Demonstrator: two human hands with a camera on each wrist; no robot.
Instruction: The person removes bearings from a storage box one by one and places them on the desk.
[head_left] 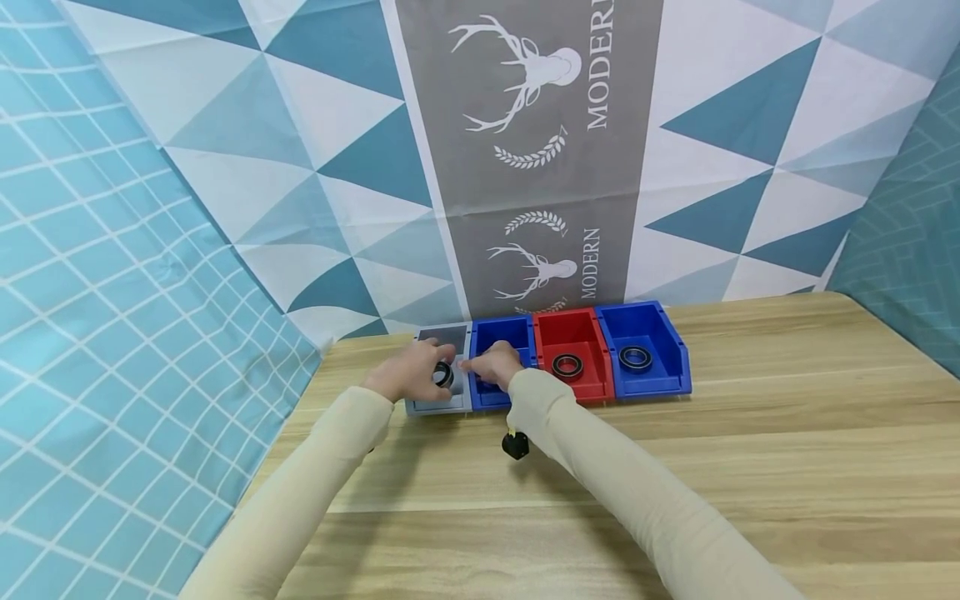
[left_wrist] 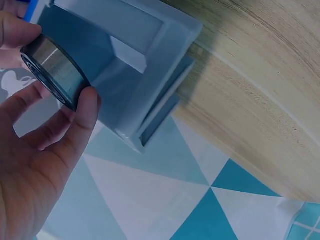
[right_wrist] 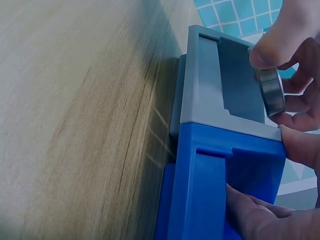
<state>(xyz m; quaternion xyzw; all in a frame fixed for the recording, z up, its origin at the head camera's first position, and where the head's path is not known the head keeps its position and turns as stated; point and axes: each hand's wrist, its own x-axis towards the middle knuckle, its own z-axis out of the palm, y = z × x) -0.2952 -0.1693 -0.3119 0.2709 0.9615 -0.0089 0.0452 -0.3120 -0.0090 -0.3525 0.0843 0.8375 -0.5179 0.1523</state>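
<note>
In my left hand [head_left: 415, 369] a ball bearing [left_wrist: 57, 70] with a shiny steel outer ring is pinched between thumb and fingers. It is held tilted at the open top of the grey bin [left_wrist: 172, 17]. My right hand [head_left: 495, 364] reaches over the neighbouring blue bin [right_wrist: 200, 195]. In the right wrist view its thumb lies by the rim where the grey and blue bins meet, while other fingers dip inside the blue bin, spread away from the thumb. No object shows between them, though the bin wall hides part of those fingers.
To the right, a red bin [head_left: 597, 388] holds a black-sealed bearing [head_left: 567, 366], and another blue bin [head_left: 667, 385] holds a similar bearing [head_left: 635, 358]. The bins stand in a row on a wooden table [head_left: 750, 467] against patterned cloth. A small black object [head_left: 515, 445] hangs below the right sleeve.
</note>
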